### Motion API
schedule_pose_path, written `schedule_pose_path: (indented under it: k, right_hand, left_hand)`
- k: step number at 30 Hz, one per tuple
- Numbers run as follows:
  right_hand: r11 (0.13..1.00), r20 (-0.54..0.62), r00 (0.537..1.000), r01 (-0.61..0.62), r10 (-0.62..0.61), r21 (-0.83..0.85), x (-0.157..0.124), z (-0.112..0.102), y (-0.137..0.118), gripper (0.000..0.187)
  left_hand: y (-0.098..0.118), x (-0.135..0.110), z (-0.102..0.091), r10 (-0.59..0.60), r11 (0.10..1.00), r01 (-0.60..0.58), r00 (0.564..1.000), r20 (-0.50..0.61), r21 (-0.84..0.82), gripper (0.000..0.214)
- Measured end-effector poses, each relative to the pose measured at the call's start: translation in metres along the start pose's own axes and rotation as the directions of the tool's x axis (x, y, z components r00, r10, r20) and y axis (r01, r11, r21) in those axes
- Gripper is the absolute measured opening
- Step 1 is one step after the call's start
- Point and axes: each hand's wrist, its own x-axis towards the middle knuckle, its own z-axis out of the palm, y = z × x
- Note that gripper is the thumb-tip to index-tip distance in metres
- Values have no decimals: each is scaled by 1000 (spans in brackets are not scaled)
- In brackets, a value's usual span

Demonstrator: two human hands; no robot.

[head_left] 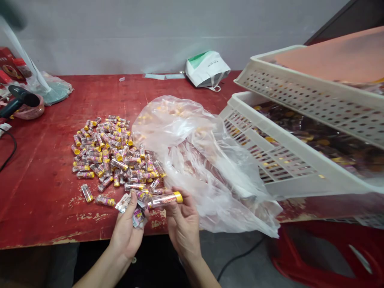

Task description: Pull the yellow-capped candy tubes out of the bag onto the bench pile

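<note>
My right hand (pixel 182 224) pinches a clear tube with a yellow cap (pixel 165 199), held level over the table's front edge. My left hand (pixel 127 232) is closed around small wrapped packets (pixel 136 216) right beside the tube's left end. A heap of several small yellow-capped tubes (pixel 114 158) lies on the red table (pixel 42 192) just beyond both hands. A large crumpled clear plastic bag (pixel 204 160) spreads to the right of the heap, touching my right hand's side.
Two stacked white perforated crates (pixel 288 168) holding packaged goods fill the right. A white and green bag (pixel 206 69) sits at the back wall. A black heat gun (pixel 18 102) and tape roll lie far left. Red stool (pixel 330 256) below right.
</note>
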Motion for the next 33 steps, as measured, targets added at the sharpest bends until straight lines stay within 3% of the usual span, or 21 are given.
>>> schedule_pose_path:
  k: [5, 10, 13, 17, 22, 25, 33]
  right_hand:
    - [1000, -3, 1000, 25, -25, 2, -2, -6, -3, 35]
    - [996, 41, 997, 63, -60, -69, -7, -3, -3, 32]
    - [984, 8, 994, 112, -112, -140, -10, -1, -5, 30]
    - [958, 82, 990, 130, -112, -254, -13, -3, -9, 25]
    - [985, 100, 995, 32, -15, -169, -11, -13, -9, 26]
    - [992, 102, 995, 20, -7, -127, -10, -15, -7, 25]
    - [949, 146, 971, 220, -191, -225, -14, -3, -5, 22]
  left_hand:
    - [2, 2, 0, -13, 1000, 13, 1000, -10, -2, 8]
    - [-2, 4, -4, 15, 999, -15, 1000, -3, 39, 20]
    - [-6, 4, -5, 110, 988, -112, 994, 23, 104, 30]
    - [-6, 8, -6, 268, 958, -274, 960, 80, 81, 34]
    - [-2, 15, -10, 226, 972, -225, 974, -13, 66, 20]
    - [-3, 16, -11, 221, 973, -219, 975, -15, 73, 21]
    - [-5, 8, -7, 222, 969, -231, 970, 99, 93, 38]
